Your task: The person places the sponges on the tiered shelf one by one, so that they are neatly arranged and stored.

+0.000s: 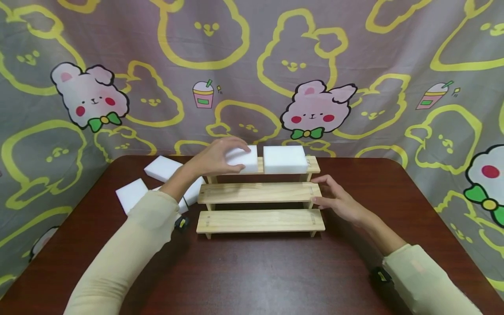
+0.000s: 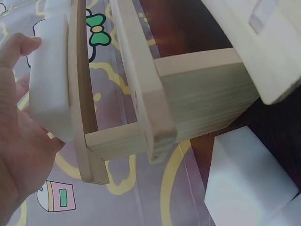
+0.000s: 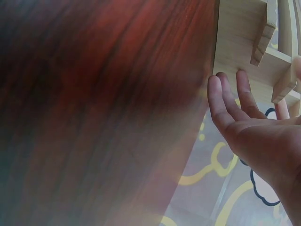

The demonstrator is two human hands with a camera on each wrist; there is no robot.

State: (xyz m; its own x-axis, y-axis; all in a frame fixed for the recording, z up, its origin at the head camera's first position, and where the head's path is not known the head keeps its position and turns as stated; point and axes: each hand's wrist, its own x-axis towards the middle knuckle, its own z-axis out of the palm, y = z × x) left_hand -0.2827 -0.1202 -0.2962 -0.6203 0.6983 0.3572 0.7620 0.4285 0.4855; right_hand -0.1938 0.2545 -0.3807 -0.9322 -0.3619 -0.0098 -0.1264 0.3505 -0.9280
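A three-tier wooden display rack (image 1: 260, 221) stands on the table. My left hand (image 1: 214, 158) grips a white foam block (image 1: 249, 159) at the left part of its top tier. In the left wrist view, the thumb and fingers of the left hand (image 2: 23, 122) lie around that block (image 2: 49, 80), which touches the top board. Another white block (image 1: 285, 159) sits to its right on the same tier. My right hand (image 1: 342, 202) holds the right end of the middle tier between thumb and index finger. In the right wrist view, the right hand's other fingers (image 3: 242, 89) lie along the rack's side panel.
Several more white blocks (image 1: 131, 194) lie on the dark red-brown table (image 1: 260, 275) left of the rack, one partly behind my left forearm. A patterned curtain (image 1: 244, 78) hangs behind the table's far edge.
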